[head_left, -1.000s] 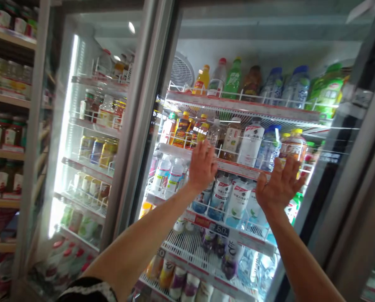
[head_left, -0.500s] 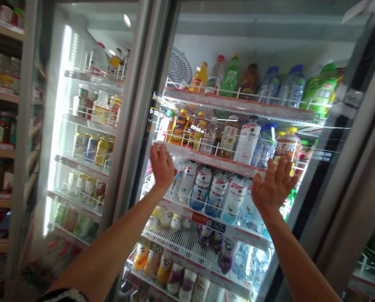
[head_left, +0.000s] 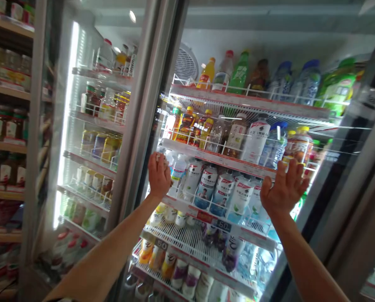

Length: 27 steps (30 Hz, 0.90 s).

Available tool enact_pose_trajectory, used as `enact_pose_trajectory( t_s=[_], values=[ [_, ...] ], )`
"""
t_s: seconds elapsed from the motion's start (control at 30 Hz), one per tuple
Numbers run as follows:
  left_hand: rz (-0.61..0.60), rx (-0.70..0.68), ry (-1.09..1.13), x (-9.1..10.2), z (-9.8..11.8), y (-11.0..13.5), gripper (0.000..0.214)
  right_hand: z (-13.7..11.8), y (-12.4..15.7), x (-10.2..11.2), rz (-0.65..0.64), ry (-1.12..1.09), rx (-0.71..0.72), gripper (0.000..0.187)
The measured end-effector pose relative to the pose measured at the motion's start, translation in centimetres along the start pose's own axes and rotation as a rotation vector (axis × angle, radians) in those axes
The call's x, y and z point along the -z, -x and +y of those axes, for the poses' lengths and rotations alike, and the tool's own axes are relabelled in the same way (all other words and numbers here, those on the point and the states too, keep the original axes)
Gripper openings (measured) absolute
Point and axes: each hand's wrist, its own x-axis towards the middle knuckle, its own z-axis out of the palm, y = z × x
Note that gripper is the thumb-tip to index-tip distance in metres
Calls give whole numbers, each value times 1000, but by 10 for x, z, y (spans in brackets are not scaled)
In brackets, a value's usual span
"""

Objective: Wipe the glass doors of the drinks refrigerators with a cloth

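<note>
I stand before a drinks cooler with a glass door (head_left: 300,50). Both my hands are raised to the glass at the height of the third shelf. My left hand (head_left: 159,174) lies near the door's left frame (head_left: 143,109), fingers together and pointing up, in front of white bottles with blue labels (head_left: 206,188). My right hand (head_left: 283,188) is flat with its fingers spread, near the right frame, in front of the red-edged shelf rail (head_left: 225,160). Neither hand holds anything.
Wire shelves carry rows of bottles: orange and green ones on top (head_left: 237,75), tea bottles (head_left: 187,123) below, purple ones (head_left: 231,256) lower down. A second lit cooler (head_left: 93,138) stands left. Store shelves with jars (head_left: 5,126) are at far left. A dark door frame (head_left: 347,188) rises at right.
My left hand has slid left across the glass, from the middle of the shelf to beside the left frame. My right hand has stayed near the right side. The view has shifted slightly.
</note>
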Motion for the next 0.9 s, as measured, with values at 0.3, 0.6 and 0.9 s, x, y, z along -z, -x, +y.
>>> enact_pose_trajectory(
  t_s=[0.3, 0.6, 0.9],
  values=[
    [-180, -535, 198, -31, 119, 2, 46, 1, 0, 1, 36, -5, 25, 56],
    [22, -172, 47, -7, 13, -13, 45, -1, 9, 1, 48, 12, 51, 57],
    [-298, -729, 131, -30, 133, 14, 48, -7, 9, 10, -41, -151, -109, 57]
  ],
)
